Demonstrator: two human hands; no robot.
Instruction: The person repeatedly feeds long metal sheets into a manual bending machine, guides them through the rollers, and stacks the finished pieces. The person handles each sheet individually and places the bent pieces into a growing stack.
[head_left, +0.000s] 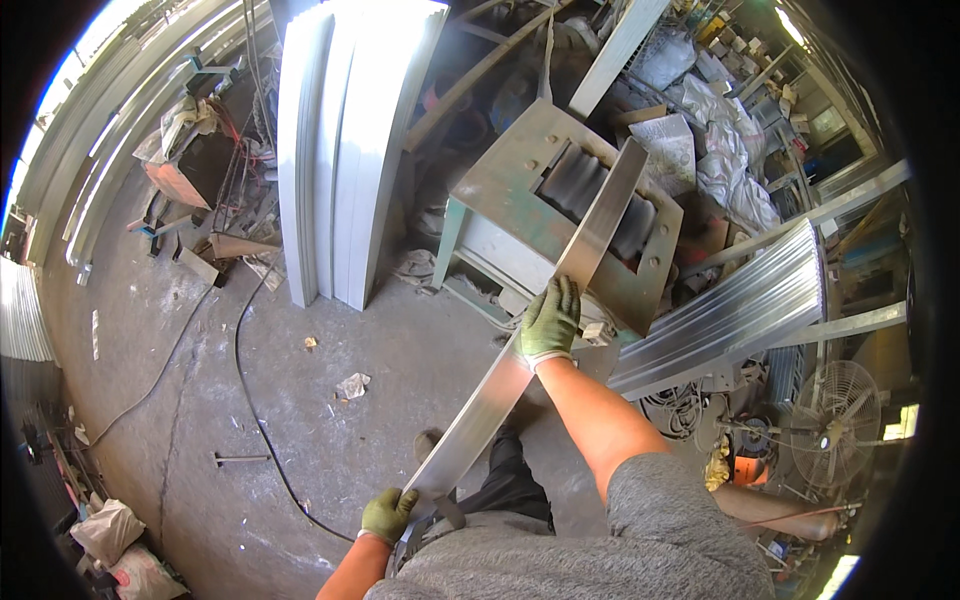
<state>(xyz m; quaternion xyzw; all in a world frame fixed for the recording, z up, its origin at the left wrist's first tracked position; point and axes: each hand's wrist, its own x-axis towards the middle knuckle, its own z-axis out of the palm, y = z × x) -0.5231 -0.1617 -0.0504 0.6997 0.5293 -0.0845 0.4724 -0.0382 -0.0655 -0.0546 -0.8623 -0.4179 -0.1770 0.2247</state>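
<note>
A long flat metal bar or profile (480, 405) runs slantwise from my waist up over a green metal machine (502, 169). My left hand (388, 514), in a green work glove, grips the bar's near end. My right hand (551, 319), gloved alike, lies on top of the bar at the machine's front edge; its thumb is hidden. The bar's far part crosses a rectangular opening in the machine's top, where dark ribbed rollers or wheels (574, 184) show on both sides of it. Whether the bar touches them I cannot tell.
Tall shiny metal profiles (337, 150) stand left of the machine. More profiles (727, 307) lean at its right, near a floor fan (836, 424). A black cable (240, 352) and a T-shaped metal piece (241, 458) lie on the floor. Sacks (109, 529) are at lower left.
</note>
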